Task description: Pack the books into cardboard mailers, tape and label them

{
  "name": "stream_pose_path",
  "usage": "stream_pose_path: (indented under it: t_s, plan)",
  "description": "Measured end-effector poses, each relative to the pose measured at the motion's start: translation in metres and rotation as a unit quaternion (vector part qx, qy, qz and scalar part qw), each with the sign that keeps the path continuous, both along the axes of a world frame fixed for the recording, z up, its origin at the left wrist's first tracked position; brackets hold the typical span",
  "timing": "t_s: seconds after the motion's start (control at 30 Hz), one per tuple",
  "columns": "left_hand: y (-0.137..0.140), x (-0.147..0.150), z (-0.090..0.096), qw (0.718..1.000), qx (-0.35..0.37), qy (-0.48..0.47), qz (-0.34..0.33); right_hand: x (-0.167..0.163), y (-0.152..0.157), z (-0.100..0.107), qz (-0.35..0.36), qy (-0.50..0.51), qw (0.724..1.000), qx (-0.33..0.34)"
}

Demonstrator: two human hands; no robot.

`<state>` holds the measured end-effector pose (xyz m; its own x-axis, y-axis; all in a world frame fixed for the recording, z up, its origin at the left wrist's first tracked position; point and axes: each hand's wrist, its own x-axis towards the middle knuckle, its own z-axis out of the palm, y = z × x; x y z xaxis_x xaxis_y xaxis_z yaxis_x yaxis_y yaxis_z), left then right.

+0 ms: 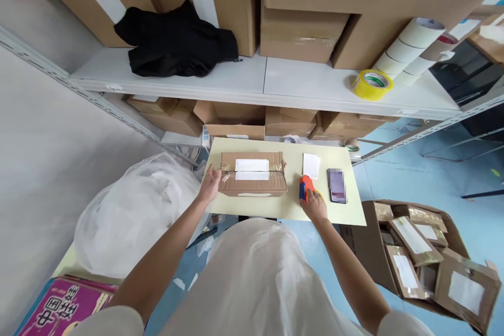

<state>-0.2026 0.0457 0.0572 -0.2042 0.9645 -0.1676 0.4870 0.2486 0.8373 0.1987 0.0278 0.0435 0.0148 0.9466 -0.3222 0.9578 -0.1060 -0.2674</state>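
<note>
A taped cardboard box (252, 186) lies on the pale yellow tabletop (315, 143), with white label strips on its top on both sides of the centre seam. At the box's left end is my left hand (210, 185), its fingers curled against the cardboard. To the right of the box, my right hand (315, 205) is closed around a tape dispenser (306, 185) with an orange body and a blue part. A bit of yellow shows beside its fingers. Behind the dispenser lie white paper slips (311, 165), and a phone (337, 186) rests to its right.
A shelf (299, 77) behind the table bears boxes, a black garment (177, 42), and tape rolls (372, 84). At left are a white plastic bag (134, 215) and purple printed packs (66, 307). A large carton (360, 241) of labelled parcels stands on the floor at right.
</note>
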Motion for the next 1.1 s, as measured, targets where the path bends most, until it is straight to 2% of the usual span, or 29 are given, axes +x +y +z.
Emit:
stream_pose_path:
  t_s: [0.1,0.2,0.33,0.5,0.63,0.77,0.87,1.0,1.1]
  plan:
    - [-0.018,0.001,-0.008,0.983,-0.09,-0.157,0.018,-0.02,0.005,0.011,0.058,0.094,0.993,0.039]
    - [-0.026,0.003,-0.01,0.976,-0.127,-0.177,-0.01,-0.045,0.01,0.014,0.115,0.217,0.969,0.032]
    - [-0.025,0.004,-0.007,0.98,-0.108,-0.167,-0.029,-0.064,0.014,0.007,0.067,0.312,0.947,0.034]
    - [-0.021,0.008,-0.005,0.981,-0.041,-0.164,-0.092,-0.063,0.017,0.001,0.042,0.386,0.921,0.021]
    - [-0.017,0.009,-0.001,0.988,-0.025,-0.127,-0.086,-0.062,0.019,0.014,0.014,0.392,0.92,0.022]
    - [-0.004,0.007,0.01,0.994,-0.003,-0.085,-0.075,-0.063,0.026,0.04,-0.037,0.347,0.937,0.012]
    - [0.015,0.007,0.018,0.997,-0.014,-0.052,-0.056,-0.067,0.036,0.052,-0.078,0.311,0.947,0.002]
    - [0.049,0.012,0.022,0.996,-0.072,0.009,-0.042,-0.079,0.057,0.049,-0.158,0.302,0.94,0.006]
    - [0.075,0.018,0.017,0.991,-0.112,0.057,-0.04,-0.086,0.072,0.039,-0.202,0.326,0.924,0.0]
